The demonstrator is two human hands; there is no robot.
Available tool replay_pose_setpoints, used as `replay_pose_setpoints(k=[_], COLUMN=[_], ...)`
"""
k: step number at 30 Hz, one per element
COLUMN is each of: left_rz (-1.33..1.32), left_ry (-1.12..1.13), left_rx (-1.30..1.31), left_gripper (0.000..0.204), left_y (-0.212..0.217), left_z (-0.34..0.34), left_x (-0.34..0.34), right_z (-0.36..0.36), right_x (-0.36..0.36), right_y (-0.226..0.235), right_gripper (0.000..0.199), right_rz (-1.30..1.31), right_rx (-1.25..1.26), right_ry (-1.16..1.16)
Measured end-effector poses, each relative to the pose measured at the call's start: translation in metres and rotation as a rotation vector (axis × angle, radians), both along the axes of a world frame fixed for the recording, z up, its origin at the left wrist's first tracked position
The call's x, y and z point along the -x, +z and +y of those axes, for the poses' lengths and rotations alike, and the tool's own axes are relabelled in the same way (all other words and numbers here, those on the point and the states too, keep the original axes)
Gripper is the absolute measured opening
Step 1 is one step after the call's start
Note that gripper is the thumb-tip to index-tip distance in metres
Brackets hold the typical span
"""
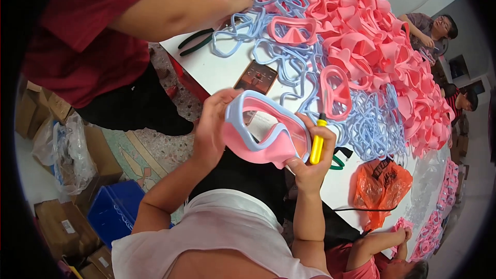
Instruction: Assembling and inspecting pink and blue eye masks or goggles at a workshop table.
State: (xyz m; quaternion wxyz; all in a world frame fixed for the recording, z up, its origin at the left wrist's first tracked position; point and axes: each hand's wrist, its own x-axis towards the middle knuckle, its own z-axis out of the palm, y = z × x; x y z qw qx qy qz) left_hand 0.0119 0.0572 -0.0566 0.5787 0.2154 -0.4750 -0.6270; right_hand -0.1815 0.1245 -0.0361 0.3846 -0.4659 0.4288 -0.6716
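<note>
A pink diving mask skirt with a light blue frame round its rim is held up in front of me, tilted, over the table's near edge. My left hand grips its left side, the fingers partly hidden behind it. With thumb and fingers my right hand pinches the right end of the mask. That same hand also holds a yellow-handled tool between its fingers, dark end upward; its kind is unclear.
Pink mask skirts are heaped on the table, beside tangled light blue frames. A phone, green-handled pliers and an orange plastic bag lie nearby. A co-worker's arm reaches in from the left. A blue crate stands below.
</note>
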Motion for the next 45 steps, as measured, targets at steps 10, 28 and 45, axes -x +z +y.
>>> replay_pose_setpoints(k=[10, 28, 45], left_rz=[-0.016, -0.608, -0.509], left_ry=[-0.059, 0.021, 0.7], left_rx=[0.269, 0.499, 0.728], left_gripper=[0.119, 0.1, 0.1], left_y=[-0.013, -0.009, -0.033], left_z=[-0.003, 0.015, 0.028], left_x=[0.002, -0.035, 0.008], right_z=[0.028, 0.023, 0.02], right_x=[-0.029, -0.018, -0.065], right_y=[-0.029, -0.053, -0.01], right_gripper=[0.074, 0.071, 0.062], right_rz=[0.228, 0.195, -0.869], right_rx=[0.03, 0.029, -0.192], right_ry=[-0.098, 0.092, 0.134])
